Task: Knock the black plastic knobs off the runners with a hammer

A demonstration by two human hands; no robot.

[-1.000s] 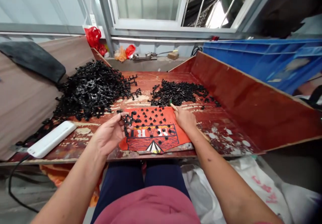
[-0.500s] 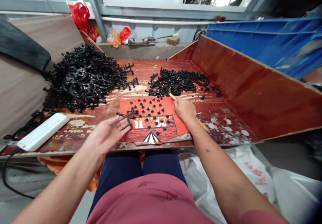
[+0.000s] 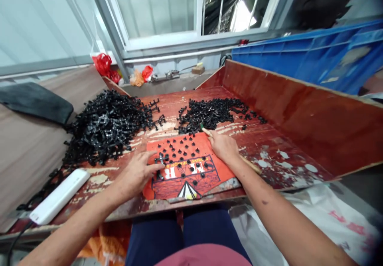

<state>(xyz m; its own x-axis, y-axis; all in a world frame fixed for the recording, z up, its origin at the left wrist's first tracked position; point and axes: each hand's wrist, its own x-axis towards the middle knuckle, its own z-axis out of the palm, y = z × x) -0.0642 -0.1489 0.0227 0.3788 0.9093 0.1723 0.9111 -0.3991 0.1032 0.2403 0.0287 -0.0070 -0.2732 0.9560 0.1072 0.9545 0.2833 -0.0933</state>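
My left hand [image 3: 142, 172] is at the left side of an orange-red printed sheet [image 3: 173, 192], thumb and fingers closed around a branched black plastic piece [image 3: 161, 159]. Its lower part is partly covered by the fingers. My right hand [image 3: 223, 146] grips a wooden-handled tool [image 3: 206, 131] with a dark green tip, which points toward a heap of small black parts [image 3: 212, 110]. The handle's other end sticks out beneath my wrist. Several small black studs [image 3: 185, 153] stand spaced out across the sheet between my hands.
A big pile of branched black pieces [image 3: 104, 126] lies at the left. Nearer me is a white power strip [image 3: 60, 196] with a cable. A reddish wooden board [image 3: 284, 98] walls the right side, with a blue crate [image 3: 293, 60] behind it.
My left hand has turned from palm up to palm down, and its fingers have closed on the black piece. My right hand keeps its hold on the tool. The view has tilted upward.
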